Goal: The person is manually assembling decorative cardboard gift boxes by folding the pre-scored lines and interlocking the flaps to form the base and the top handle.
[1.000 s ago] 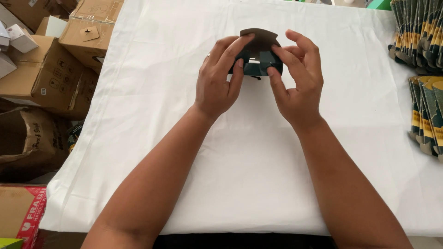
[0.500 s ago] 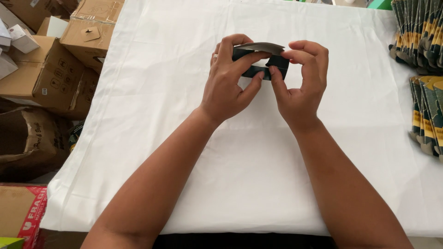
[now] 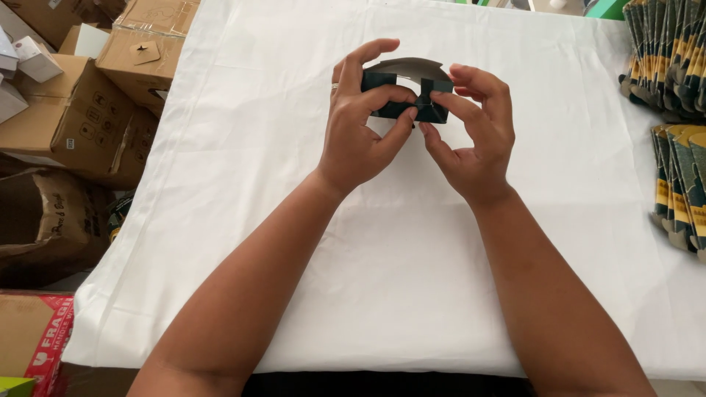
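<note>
Head view: your table under a white cloth [image 3: 412,279]; brown cardboard boxes [image 3: 70,110] stacked on the floor at 9 o'clock; rows of flat green-and-yellow cartons [image 3: 673,125] along the cloth's edge at 3 o'clock. Small dark green box [image 3: 404,95], flaps partly open, held above the cloth at 12 o'clock, between your left hand [image 3: 360,125] and right hand [image 3: 471,132], both sets of fingers closed on it.
</note>
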